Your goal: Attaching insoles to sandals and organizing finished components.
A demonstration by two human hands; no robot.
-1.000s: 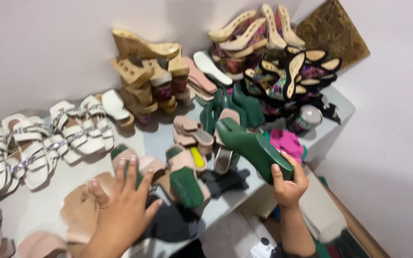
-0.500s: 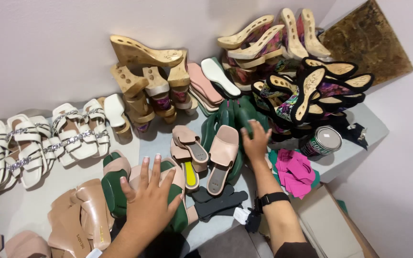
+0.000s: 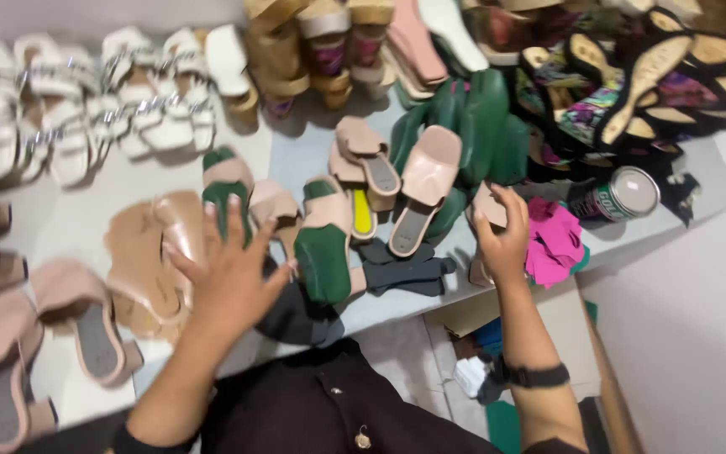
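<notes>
- L hand [image 3: 233,273] fingers spread, over green-pink sandals [image 3: 228,189], holding nothing.
- R hand [image 3: 502,240] curls on pink sole [image 3: 487,206]; tin can [image 3: 619,195] nearby.
- Cardboard box [image 3: 569,332] below table [image 3: 304,155]; contents unclear.

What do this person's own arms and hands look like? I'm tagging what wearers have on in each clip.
Both hands are bare, with no gloves or visible rings. The right hand has a dark band, like a watch or strap, around the wrist. The left hand leads to a bare forearm with a dark sleeve edge near the elbow.
</notes>
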